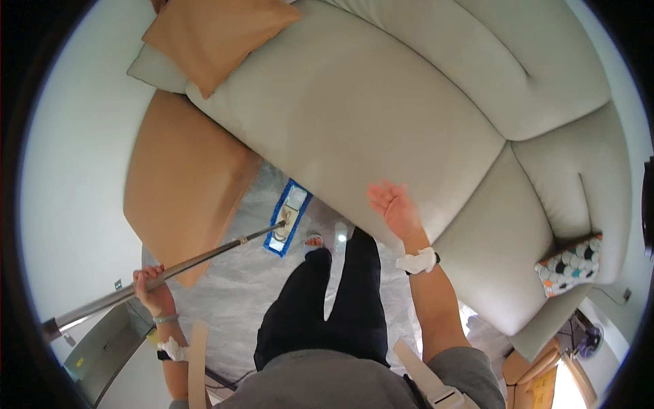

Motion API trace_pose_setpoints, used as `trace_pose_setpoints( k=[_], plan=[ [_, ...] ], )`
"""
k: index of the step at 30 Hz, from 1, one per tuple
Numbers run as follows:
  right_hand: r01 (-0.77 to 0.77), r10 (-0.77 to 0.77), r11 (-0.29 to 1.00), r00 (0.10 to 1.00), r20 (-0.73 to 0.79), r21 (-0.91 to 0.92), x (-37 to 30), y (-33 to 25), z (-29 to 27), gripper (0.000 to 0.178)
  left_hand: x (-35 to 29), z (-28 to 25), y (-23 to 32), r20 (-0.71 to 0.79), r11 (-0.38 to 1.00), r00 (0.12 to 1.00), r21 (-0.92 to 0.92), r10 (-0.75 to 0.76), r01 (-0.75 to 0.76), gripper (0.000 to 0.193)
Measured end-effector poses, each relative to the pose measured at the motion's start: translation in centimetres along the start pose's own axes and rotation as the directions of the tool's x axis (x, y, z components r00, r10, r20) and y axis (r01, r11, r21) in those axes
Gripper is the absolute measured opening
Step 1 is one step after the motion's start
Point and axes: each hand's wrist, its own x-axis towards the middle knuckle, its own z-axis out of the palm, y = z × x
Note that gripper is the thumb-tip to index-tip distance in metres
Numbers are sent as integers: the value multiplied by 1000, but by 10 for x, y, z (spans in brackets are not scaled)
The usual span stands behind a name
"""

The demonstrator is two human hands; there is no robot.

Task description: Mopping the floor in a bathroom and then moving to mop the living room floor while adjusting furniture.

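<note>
My left hand [155, 292] is wrapped round the silver telescopic handle of a flat mop [204, 258], near its upper end. The handle slants down to the right, to a flat mop head [289, 217] with a blue fringed edge that lies on the floor between the sofa and the tan block. My right hand [396, 210] is raised in front of the grey-beige sofa [354, 116], holding nothing, its fingers spread and slightly blurred. Whether it touches the seat I cannot tell.
A tan upholstered block [180, 177] stands left of the mop head. On the sofa lie a tan cushion [218, 37] and a patterned cushion [572, 266]. A slippered foot [313, 243] is close to the mop head on the grey marbled floor [238, 300]. A small fan [590, 341] is at lower right.
</note>
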Motion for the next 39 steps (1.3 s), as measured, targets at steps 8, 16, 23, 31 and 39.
trace_pose_setpoints(
  k=[8,16,23,31,39],
  plan=[
    [67,-84,852,996,-9,-519,-99,71,159,53,-38,-57,20,29,996,998,68,49,-51,19],
    [893,-199,251,424,883,-373,-166,284,432,60,-157,-163,193,155,840,846,-303,510,-451,48],
    [787,101,15,612,784,-617,-225,372,420,16,-324,-290,281,-30,705,737,-270,675,-656,43],
    [790,-269,-140,550,790,-597,-248,434,337,13,-341,-331,237,319,843,787,-314,527,-437,32],
    [567,-327,-87,761,561,-819,-304,481,225,8,-356,-335,140,420,947,858,-242,297,-210,28]
  ],
)
